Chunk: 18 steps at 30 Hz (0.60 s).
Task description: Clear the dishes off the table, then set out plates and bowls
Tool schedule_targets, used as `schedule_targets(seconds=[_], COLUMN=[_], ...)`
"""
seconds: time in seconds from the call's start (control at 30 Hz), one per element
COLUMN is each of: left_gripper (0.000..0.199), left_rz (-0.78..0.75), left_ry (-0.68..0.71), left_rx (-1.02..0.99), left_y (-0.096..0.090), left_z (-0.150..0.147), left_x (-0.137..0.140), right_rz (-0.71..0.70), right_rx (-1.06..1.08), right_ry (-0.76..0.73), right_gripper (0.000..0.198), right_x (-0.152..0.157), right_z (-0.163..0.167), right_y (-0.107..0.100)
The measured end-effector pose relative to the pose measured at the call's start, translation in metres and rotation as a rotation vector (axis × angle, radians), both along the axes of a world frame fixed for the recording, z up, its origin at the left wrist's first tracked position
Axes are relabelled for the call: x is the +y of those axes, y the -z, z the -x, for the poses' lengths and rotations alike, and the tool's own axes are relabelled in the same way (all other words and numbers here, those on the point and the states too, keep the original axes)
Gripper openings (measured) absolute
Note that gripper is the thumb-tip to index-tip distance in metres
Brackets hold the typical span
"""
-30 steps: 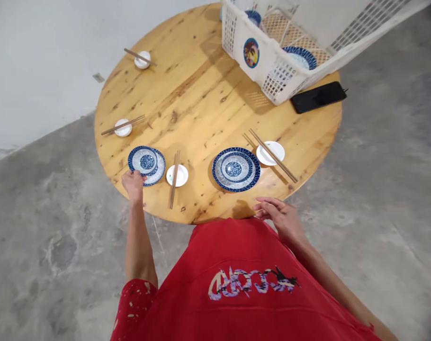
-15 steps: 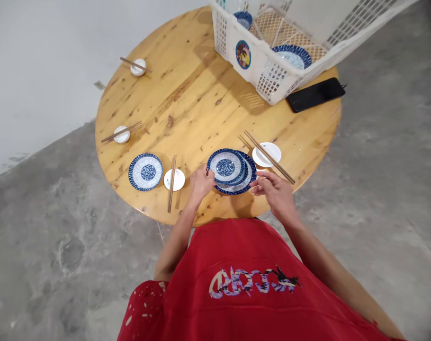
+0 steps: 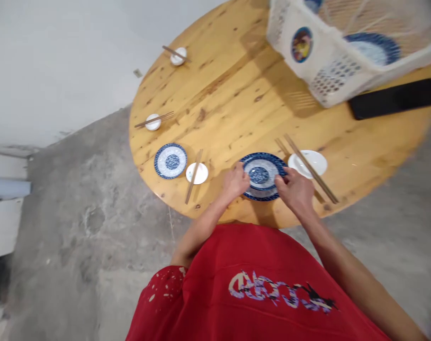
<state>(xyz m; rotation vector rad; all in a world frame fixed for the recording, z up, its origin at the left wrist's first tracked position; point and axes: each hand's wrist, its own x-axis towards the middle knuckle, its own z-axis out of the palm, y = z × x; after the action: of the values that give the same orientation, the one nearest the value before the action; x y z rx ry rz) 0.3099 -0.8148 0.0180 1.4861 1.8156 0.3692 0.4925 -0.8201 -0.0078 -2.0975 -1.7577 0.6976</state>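
In front of me, near the table's edge, a smaller blue-and-white plate [image 3: 259,174] lies over a larger blue-rimmed plate [image 3: 263,194]. Their rims nearly line up, so I cannot tell how many are in the pile. My left hand [image 3: 236,181] is closed at the left rim, fingers curled. At the right rim my right hand [image 3: 298,190] pinches the edge between thumb and fingers. Just beyond it is a white dish [image 3: 317,162] with a pair of chopsticks [image 3: 312,169] resting across it.
Further left lie another blue-and-white plate [image 3: 170,161] and a small white dish [image 3: 200,174] with chopsticks. Two more white dishes with chopsticks line the far left edge. A white plastic basket [image 3: 308,71] holding plates stands at the back right, beside a black phone [image 3: 393,98].
The upper plate has shifted right, from overhanging the larger plate's left side to lying over its middle. My right hand has closed on the right rim. The camera view has swung left.
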Motion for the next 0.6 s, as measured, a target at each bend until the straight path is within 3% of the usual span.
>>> schedule_targets(seconds=[0.13,0.27,0.37,0.43,0.5,0.6], left_gripper=[0.049,0.052,0.045,0.042,0.044,0.043], left_rz=[0.053,0.029,0.022,-0.045,-0.089,-0.052], left_ry=[0.121,0.045,-0.205,-0.464,-0.726,-0.984], left_rx=[0.126,0.153,0.238,0.327,0.41,0.529], left_y=[-0.003,-0.007,-0.005,-0.002,0.002,0.012], left_z=[-0.001,0.021,0.071,0.117,0.165,0.226], left_x=[-0.005,-0.014,-0.019,-0.023,-0.028,-0.032], right_rz=[0.104,0.169,0.178,0.217,0.315,0.413], right_rx=[-0.135,-0.254,-0.294,-0.197,0.027,0.423], right_ry=[-0.055,-0.056,-0.068,-0.084,-0.027,0.204], right_gripper=[0.055,0.055,0.052,0.042,0.032,0.019], right_x=[-0.002,-0.003,-0.001,0.001,0.002,0.003], right_z=[0.002,0.005,0.003,0.001,0.002,0.01], right_y=[0.001,-0.002,0.0,0.004,0.008,0.013])
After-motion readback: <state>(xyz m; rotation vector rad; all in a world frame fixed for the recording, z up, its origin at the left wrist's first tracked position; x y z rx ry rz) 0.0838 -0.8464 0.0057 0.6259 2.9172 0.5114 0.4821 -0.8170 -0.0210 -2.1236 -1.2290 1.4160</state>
